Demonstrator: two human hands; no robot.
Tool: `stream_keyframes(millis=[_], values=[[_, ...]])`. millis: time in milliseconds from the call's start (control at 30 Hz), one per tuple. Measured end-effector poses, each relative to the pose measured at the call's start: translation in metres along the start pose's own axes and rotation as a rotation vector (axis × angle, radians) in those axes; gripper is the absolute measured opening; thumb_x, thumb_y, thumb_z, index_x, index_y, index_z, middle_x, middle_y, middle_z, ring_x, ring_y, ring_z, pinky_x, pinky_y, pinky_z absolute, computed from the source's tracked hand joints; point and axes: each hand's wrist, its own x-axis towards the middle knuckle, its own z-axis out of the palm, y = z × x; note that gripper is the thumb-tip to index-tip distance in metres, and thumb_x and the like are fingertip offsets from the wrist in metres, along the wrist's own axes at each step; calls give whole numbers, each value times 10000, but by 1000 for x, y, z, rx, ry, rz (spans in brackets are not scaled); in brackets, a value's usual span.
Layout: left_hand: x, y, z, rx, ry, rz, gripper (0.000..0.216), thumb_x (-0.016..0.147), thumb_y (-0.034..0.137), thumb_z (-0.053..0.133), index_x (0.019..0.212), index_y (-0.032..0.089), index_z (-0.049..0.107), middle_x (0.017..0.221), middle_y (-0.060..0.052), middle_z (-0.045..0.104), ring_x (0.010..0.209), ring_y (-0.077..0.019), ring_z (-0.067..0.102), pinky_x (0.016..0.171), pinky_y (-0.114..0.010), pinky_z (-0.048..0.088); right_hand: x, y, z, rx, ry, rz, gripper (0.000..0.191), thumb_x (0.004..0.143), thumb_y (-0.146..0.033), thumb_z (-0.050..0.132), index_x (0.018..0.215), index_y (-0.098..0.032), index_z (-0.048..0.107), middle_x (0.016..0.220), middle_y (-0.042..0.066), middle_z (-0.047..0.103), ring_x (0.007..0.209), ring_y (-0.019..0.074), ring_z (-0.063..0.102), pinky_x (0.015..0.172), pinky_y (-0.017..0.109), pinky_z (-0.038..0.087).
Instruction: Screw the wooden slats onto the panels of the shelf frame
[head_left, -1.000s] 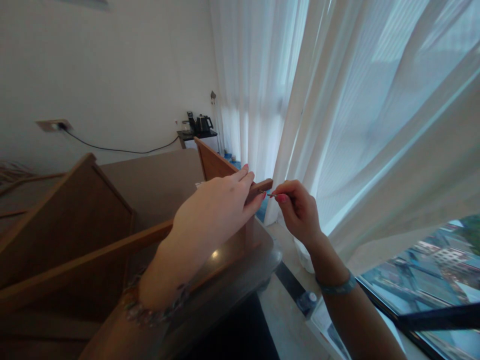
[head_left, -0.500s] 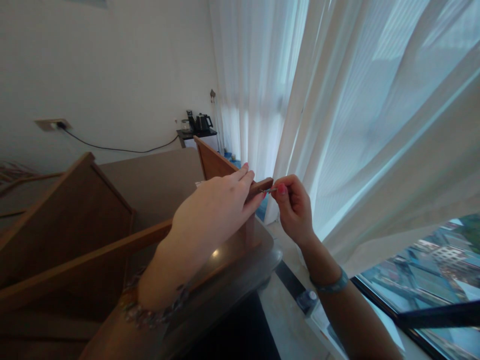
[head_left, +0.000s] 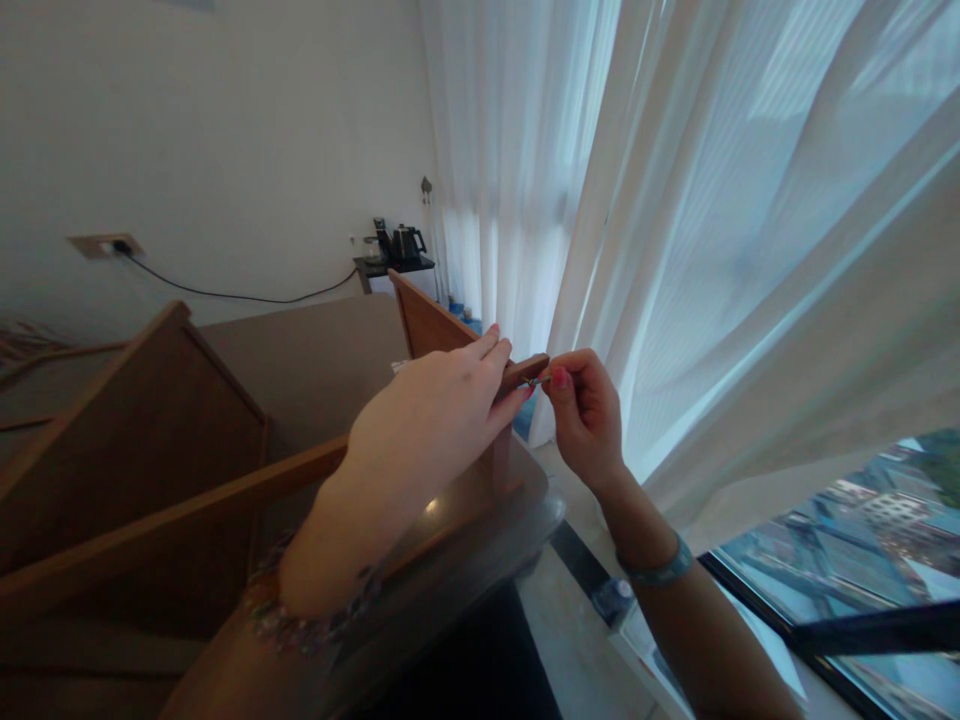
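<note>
My left hand [head_left: 427, 410] lies across the end of a wooden rail [head_left: 525, 372], its fingers over the far side and its thumb along the near side, gripping it. My right hand [head_left: 589, 415] is closed in a pinch at the rail's tip. Between its thumb and fingertips is a small thin metal piece [head_left: 534, 381], which touches the rail's near side; its exact kind is too small to tell. The rail belongs to a wooden frame with upright panels [head_left: 187, 420], standing on a glossy table [head_left: 536, 490].
White curtains [head_left: 517, 150] hang behind and to the right, beside a window [head_left: 885, 520]. A black kettle [head_left: 407, 245] stands on a small cabinet at the back. A cord [head_left: 240, 298] runs along the wall from a socket [head_left: 97, 247]. A bottle [head_left: 613, 598] is below my right forearm.
Very little differs. My right fingertips have shifted slightly on the metal piece, and both hands keep their places at the rail's end.
</note>
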Motion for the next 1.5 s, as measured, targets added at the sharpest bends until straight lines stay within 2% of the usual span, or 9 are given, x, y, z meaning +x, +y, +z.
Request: stream_keyframes(millis=[233, 400, 600, 800, 967, 1133, 1200, 1367, 1500], values=[[0, -1, 0, 6, 1, -2, 425, 982, 435, 390, 1299, 184, 520, 1383, -99, 550, 1041, -256, 666, 846, -350, 526, -5, 4, 5, -74, 62, -83, 77, 978, -270, 473, 932, -243, 528, 751, -33, 515, 613, 98, 473, 548, 257, 383], [0, -2, 2, 24, -2, -2, 430, 976, 431, 421, 1317, 184, 506, 1416, -101, 522, 1040, -251, 668, 850, -354, 529, -6, 9, 8, -141, 106, -237, 69, 961, -221, 467, 933, -252, 522, 767, -10, 538, 698, 137, 510, 617, 300, 423], [0, 0, 2, 65, 10, -11, 366, 982, 388, 403, 1248, 187, 552, 1369, -85, 569, 941, -255, 696, 751, -360, 552, -7, 20, 17, -209, 221, -359, 120, 937, -182, 488, 1001, -275, 526, 798, 1, 599, 716, 158, 558, 630, 326, 462], [0, 6, 2, 161, 36, -18, 367, 984, 356, 383, 1224, 148, 568, 1325, -126, 599, 806, -249, 710, 626, -344, 538, -9, 32, 21, -191, 295, -477, 217, 908, -171, 557, 1081, -303, 545, 844, -4, 655, 777, 168, 618, 687, 343, 497], [0, 8, 2, 192, 16, -37, 382, 988, 361, 380, 1262, 149, 542, 1285, -135, 624, 770, -210, 710, 596, -285, 506, -10, 35, 14, -324, 242, -581, 272, 897, -152, 563, 1106, -325, 549, 891, -3, 693, 793, 175, 644, 688, 358, 522], [0, 5, 3, 180, 32, 0, 381, 992, 371, 370, 1251, 151, 541, 1309, -134, 604, 786, -230, 710, 609, -318, 517, -7, 31, 9, -321, 199, -552, 220, 924, -152, 506, 1084, -300, 541, 828, 0, 678, 739, 169, 635, 635, 341, 517], [-1, 5, 3, 172, 30, 2, 392, 993, 368, 366, 1269, 142, 528, 1264, -137, 630, 780, -240, 711, 605, -330, 515, -4, 24, 3, -359, 131, -560, 189, 917, -143, 524, 1043, -280, 551, 796, -5, 672, 722, 161, 624, 633, 324, 506], [-2, 6, 0, 127, 23, -28, 433, 974, 329, 428, 1352, 120, 455, 1139, -130, 685, 848, -253, 710, 654, -319, 516, 0, -1, -13, -679, -56, -568, 110, 870, -154, 626, 890, -258, 596, 758, -16, 679, 746, 161, 620, 663, 321, 435], [-3, 5, -2, 104, 10, 14, 425, 954, 338, 478, 1307, 101, 481, 1165, -156, 665, 896, -264, 704, 663, -313, 512, -2, -9, -16, -701, -115, -508, 103, 910, -153, 563, 897, -248, 600, 726, -8, 650, 716, 162, 588, 657, 318, 420]])
